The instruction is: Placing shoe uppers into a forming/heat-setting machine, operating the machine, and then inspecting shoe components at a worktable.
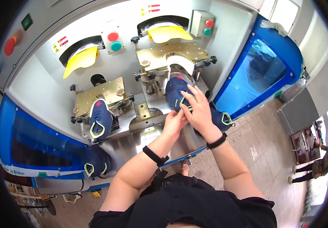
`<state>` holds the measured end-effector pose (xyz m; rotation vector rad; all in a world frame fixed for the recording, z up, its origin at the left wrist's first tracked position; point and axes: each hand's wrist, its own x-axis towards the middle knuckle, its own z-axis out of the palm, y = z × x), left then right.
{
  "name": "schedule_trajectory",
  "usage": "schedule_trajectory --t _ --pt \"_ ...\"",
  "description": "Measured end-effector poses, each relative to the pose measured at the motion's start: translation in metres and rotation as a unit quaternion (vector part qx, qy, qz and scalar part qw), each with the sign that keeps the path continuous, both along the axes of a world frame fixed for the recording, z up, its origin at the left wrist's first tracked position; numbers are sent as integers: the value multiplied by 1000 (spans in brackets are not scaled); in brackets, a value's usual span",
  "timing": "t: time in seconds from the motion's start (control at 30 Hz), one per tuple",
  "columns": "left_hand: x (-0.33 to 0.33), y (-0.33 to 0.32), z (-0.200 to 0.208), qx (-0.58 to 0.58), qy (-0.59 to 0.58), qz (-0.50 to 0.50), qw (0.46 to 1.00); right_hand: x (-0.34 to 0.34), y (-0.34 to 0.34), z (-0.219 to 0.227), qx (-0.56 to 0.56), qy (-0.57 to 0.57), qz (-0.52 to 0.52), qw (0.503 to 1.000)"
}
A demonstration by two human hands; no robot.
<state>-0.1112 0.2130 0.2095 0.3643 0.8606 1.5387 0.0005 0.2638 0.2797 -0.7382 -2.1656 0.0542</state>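
Note:
A navy sneaker (176, 90) with pale green trim sits with its toe under the brass-coloured plate (173, 53) of the right-hand machine station. At the sneaker's near end, my left hand (176, 123) is closed, its fingertips pressed together by the collar. My right hand (199, 109) lies across the sneaker's right side, fingers stretched out and apart. Its thumb comes close to the left fingertips. Both hands partly cover the collar. On the left-hand station, a second navy sneaker (101, 121) points its toe at another brass-coloured plate (105, 93).
Further navy shoes stand at the machine's lower left (95, 161) and just right of my right hand (222, 119). Red and green buttons (113, 41) and yellow flaps (82, 60) are on the back panel. Blue-framed windows (255, 72) flank the machine. A person (320, 163) stands far right.

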Motion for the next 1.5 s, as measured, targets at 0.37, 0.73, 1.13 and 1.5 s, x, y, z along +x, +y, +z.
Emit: schedule_trajectory --t 0.37,0.73,1.13,1.5 --pt "-13 12 13 -51 51 32 997 -25 30 -24 -87 -1 55 995" --pt "-14 17 9 -76 62 23 995 -24 31 -21 -110 -1 47 993" --pt "-5 13 11 -89 59 60 992 -20 35 -23 -116 -5 78 990" --pt "-12 16 8 -96 55 38 993 -24 34 -24 -100 5 56 993"
